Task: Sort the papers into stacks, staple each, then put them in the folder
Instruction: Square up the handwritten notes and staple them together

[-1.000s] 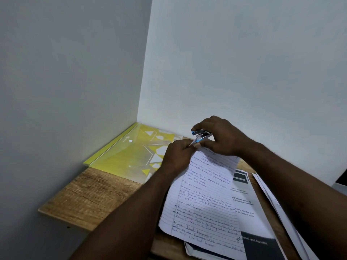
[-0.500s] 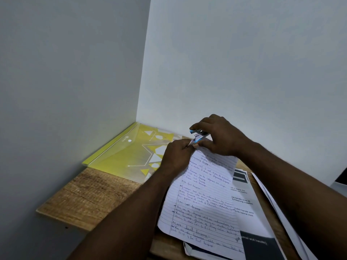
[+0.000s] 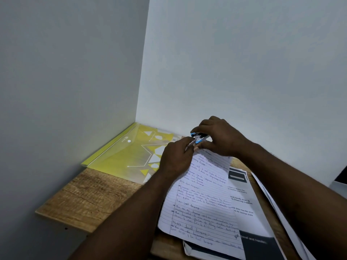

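Observation:
A stack of lined handwritten pages (image 3: 202,196) lies on the wooden desk (image 3: 90,196). My left hand (image 3: 175,158) pinches its top left corner. My right hand (image 3: 217,136) grips a small blue and silver stapler (image 3: 198,137) whose jaws sit over that same corner. A translucent yellow folder (image 3: 129,156) with a snap button lies flat in the far left corner of the desk, partly behind my left hand.
Printed sheets with dark bands (image 3: 251,212) lie under the handwritten pages. More white sheets (image 3: 270,199) hang off at the right. White walls close in the desk at left and back. A dark object's edge (image 3: 341,177) shows at far right.
Both hands stay at the top left corner of the pages with the stapler. My view has shifted slightly; nothing else moved.

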A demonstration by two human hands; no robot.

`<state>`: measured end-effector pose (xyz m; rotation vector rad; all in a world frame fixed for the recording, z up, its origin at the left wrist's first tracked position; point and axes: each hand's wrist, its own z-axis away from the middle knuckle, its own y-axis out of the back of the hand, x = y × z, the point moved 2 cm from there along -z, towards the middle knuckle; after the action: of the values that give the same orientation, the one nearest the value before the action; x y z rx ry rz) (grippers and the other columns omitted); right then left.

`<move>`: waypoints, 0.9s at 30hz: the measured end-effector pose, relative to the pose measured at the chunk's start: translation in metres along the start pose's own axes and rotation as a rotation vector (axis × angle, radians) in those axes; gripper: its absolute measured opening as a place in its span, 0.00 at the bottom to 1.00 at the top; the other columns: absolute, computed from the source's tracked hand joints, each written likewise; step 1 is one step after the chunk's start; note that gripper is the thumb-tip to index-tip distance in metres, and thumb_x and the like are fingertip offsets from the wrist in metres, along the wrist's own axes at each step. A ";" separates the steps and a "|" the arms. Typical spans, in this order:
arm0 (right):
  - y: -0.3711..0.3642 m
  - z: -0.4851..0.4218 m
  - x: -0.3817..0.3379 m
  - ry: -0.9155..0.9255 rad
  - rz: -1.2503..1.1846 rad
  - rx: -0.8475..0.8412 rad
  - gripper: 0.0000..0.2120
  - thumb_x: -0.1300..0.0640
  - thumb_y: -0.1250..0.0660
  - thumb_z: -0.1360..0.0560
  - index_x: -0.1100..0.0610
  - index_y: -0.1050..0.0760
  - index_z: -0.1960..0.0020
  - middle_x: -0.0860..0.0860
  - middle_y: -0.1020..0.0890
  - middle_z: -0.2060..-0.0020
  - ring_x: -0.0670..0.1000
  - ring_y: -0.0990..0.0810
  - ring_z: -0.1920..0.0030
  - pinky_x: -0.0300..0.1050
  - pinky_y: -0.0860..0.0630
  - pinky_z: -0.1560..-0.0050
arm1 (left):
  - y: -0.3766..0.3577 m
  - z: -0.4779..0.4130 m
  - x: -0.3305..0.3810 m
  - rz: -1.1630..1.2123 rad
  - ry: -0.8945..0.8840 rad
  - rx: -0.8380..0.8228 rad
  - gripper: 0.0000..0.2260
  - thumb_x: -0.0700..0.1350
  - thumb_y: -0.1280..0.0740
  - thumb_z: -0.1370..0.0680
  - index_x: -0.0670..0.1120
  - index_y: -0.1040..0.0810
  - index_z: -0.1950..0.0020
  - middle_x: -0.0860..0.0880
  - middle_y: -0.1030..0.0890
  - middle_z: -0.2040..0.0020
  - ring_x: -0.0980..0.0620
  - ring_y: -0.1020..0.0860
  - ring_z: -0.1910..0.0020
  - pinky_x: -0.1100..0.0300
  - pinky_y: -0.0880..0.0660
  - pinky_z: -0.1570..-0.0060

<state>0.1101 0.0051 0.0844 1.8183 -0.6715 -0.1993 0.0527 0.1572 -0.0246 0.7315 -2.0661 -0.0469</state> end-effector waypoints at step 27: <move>-0.005 0.003 -0.004 -0.017 -0.041 0.031 0.19 0.39 0.29 0.23 0.48 0.18 0.38 0.43 0.15 0.47 0.48 0.24 0.48 0.50 0.27 0.49 | 0.001 -0.005 0.003 -0.132 0.064 0.065 0.10 0.46 0.34 0.15 0.46 0.14 0.49 0.45 0.14 0.59 0.43 0.21 0.59 0.56 0.37 0.62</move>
<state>0.1071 0.0056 0.0782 1.8626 -0.6533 -0.2332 0.0546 0.1569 -0.0193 0.8981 -1.9635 -0.0304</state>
